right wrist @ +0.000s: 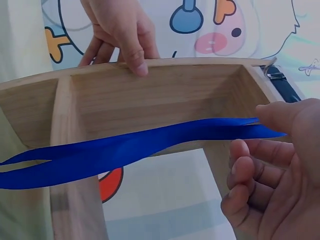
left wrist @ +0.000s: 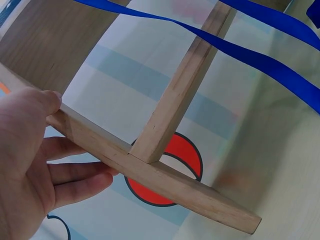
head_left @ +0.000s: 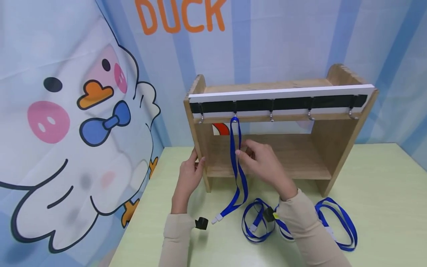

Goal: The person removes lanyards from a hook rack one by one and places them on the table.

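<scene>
A blue lanyard (head_left: 233, 159) hangs by its loop from the second hook from the left on a small wooden shelf (head_left: 267, 172). Its white clip (head_left: 217, 218) rests on the table. My left hand (head_left: 191, 171) grips the shelf's left side panel (left wrist: 95, 142), thumb on the near side and fingers behind it. Beside the hanging lanyard is my right hand (head_left: 263, 161), its thumb at the right strand. In the right wrist view the blue strap (right wrist: 150, 142) runs through the gap between thumb and loosely bent fingers (right wrist: 245, 170), with no firm pinch visible.
A white rail (head_left: 283, 91) with a black strip carries several metal hooks (head_left: 271, 115) along the shelf's top front. More blue lanyards lie coiled on the pale table (head_left: 140, 237): one coil (head_left: 245, 226) in the middle, another (head_left: 350, 226) at right. A duck-print cloth (head_left: 213, 63) hangs behind.
</scene>
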A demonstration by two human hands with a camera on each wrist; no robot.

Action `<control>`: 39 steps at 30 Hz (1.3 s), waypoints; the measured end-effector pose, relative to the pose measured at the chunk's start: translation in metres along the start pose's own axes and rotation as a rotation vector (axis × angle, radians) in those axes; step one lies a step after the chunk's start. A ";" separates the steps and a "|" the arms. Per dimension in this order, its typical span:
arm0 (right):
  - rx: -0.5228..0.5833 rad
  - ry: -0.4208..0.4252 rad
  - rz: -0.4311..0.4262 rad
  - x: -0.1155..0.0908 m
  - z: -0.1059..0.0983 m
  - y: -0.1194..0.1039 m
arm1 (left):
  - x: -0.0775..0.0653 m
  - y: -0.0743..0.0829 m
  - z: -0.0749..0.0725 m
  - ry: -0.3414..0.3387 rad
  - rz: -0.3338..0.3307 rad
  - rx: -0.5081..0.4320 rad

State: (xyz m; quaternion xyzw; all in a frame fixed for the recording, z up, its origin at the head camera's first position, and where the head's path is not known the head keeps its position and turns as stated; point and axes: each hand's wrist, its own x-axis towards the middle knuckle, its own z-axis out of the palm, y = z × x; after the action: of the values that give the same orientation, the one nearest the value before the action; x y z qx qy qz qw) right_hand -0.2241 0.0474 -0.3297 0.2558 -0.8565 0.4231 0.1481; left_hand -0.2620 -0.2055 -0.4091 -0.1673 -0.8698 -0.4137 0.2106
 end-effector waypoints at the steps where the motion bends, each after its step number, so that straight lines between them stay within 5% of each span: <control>1: 0.002 0.006 -0.004 0.000 -0.001 -0.001 | 0.000 0.000 0.000 -0.001 -0.001 -0.001; 22: 0.000 0.144 -0.100 0.017 -0.014 -0.030 | 0.000 0.001 -0.001 -0.013 -0.043 -0.002; 39: -0.114 0.274 -0.137 0.028 -0.025 -0.050 | 0.001 0.003 -0.001 -0.020 -0.039 -0.013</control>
State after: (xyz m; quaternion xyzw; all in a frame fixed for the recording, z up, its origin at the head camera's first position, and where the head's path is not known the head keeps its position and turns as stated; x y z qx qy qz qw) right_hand -0.2182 0.0338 -0.2693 0.2447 -0.8314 0.3936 0.3066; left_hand -0.2609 -0.2050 -0.4064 -0.1557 -0.8722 -0.4218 0.1927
